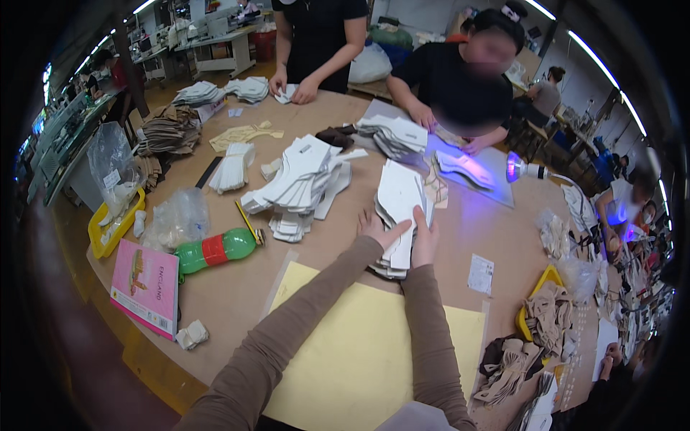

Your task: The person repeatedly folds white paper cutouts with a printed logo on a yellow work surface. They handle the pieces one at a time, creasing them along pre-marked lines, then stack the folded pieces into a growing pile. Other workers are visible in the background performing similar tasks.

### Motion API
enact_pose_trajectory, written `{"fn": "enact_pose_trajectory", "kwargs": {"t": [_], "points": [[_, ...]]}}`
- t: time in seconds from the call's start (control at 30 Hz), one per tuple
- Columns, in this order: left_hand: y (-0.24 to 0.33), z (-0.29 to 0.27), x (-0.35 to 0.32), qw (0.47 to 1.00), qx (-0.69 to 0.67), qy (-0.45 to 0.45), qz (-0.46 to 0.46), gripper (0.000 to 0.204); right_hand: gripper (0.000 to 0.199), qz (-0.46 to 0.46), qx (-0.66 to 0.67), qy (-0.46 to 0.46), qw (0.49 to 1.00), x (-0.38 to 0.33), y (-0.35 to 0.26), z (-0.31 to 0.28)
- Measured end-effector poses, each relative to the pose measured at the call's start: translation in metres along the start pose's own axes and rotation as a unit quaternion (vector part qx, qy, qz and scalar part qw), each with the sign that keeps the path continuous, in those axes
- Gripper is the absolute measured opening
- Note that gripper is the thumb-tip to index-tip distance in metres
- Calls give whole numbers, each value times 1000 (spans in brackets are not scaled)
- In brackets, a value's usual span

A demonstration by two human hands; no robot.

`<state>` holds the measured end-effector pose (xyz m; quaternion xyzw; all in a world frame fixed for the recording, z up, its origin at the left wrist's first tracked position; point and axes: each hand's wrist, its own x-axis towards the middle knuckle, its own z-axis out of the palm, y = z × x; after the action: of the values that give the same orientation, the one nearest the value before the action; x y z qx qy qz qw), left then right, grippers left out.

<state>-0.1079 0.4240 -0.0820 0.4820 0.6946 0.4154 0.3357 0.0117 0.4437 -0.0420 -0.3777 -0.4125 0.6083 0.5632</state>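
A stack of white cut pieces (399, 194) stands on the table in front of me, its layers slightly fanned at the near end. My left hand (376, 230) presses against the stack's left side, thumb reaching over the top. From the right, my right hand (425, 237) grips the same stack, its thumb near the edge. Below my forearms lies a large pale yellow sheet (345, 345) taped to the table. Just left of the stack is a bigger heap of similar white pieces (298, 179).
A green bottle (233, 245), pink notebook (146, 284) and yellow tray (104, 231) lie left. Across the table, one person's hands (295, 93) handle white pieces; another works beside a lit purple lamp (514, 167). Beige fabric pieces (550, 312) sit right.
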Motion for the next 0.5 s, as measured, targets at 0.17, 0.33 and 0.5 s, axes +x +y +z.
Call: {"fn": "enact_pose_trajectory", "kwargs": {"t": [0.17,0.33,0.5], "points": [[16,-25,-1,985,-117,47,121,107,78,-48,-31,114,992,-2,-13,7],[42,-129,-7,982,-14,33,187,49,64,-152,-49,143,977,-24,-82,15],[-1,-241,13,918,-223,256,207,37,55,-146,85,-61,984,-71,-108,62]]}}
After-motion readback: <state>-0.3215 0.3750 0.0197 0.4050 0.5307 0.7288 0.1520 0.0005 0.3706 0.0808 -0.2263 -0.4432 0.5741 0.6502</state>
